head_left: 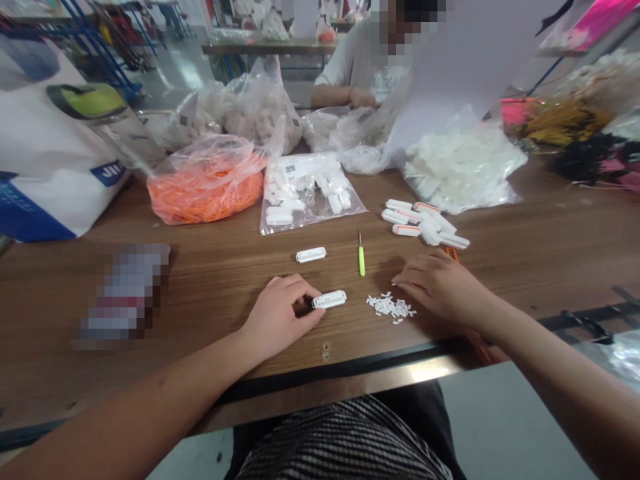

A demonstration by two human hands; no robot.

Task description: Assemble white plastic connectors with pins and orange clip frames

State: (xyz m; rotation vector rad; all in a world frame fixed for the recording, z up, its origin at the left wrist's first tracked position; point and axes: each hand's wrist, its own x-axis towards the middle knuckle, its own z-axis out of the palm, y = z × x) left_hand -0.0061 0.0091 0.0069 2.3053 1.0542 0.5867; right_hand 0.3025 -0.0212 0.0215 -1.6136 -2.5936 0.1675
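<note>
My left hand is closed, thumb and fingers gripping one end of a white plastic connector housing with a row of small holes along its face. My right hand pinches at the fingertips, where a tiny white peg shows. Just below and left of those fingertips lies a loose pile of small white pegs. A second white connector housing rests on the table beyond my left hand. Between the hands and farther back lies a thin pick with a yellow-green handle.
Stacked white housings, some with orange strips, lie beyond my right hand. Behind are bags of orange parts, white housings and translucent pieces. A blurred flat object lies left. Across the table sits a person.
</note>
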